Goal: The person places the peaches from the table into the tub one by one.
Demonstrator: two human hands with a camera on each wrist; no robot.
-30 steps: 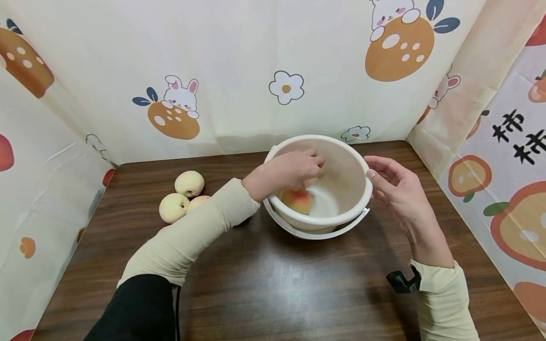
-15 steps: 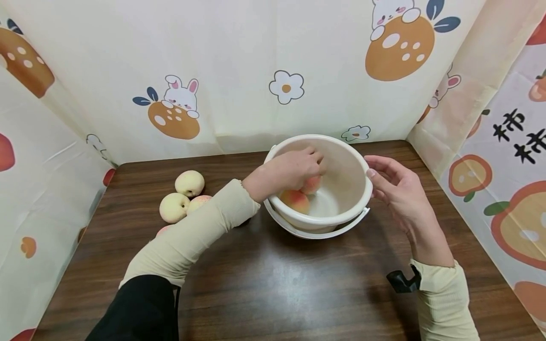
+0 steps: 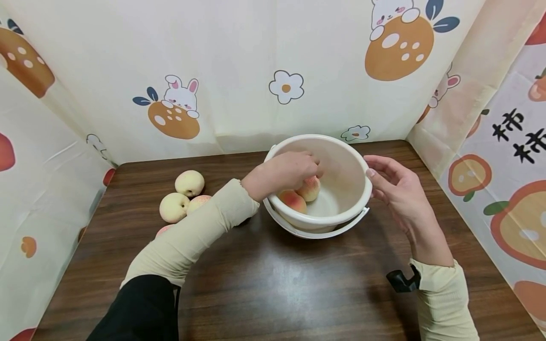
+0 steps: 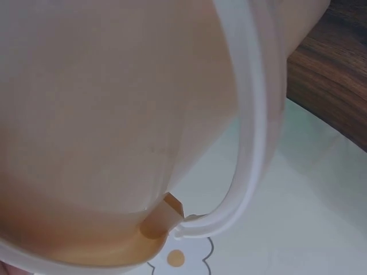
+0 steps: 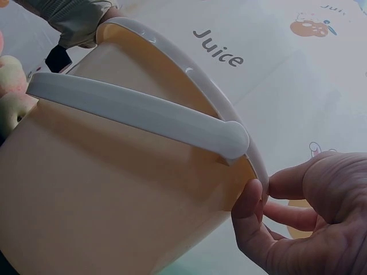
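Observation:
A white plastic bucket (image 3: 350,201) stands on the brown table. In the head view my left hand (image 3: 286,171) reaches over its left rim, palm down, fingers curled. A peach (image 3: 310,190) shows right under those fingers, its top hidden by them. Beside it in the bucket lies a second peach (image 3: 292,201). The left wrist view shows the bucket wall (image 4: 114,114) close up and no peach. My right hand (image 5: 321,217) pinches the bucket's rim between thumb and fingers, on the right side in the head view.
Several pale peaches, one of them (image 3: 174,208), lie on the table (image 3: 273,289) at the left, some partly behind the left sleeve (image 3: 200,232). The bucket's handle (image 5: 137,114) hangs down its near side. Printed cloth (image 3: 239,57) walls the back and sides.
In the bucket, the peach under my left fingers has come more into view, shifting slightly toward the near side. The other peach has shifted slightly left. My right hand has stayed at the rim.

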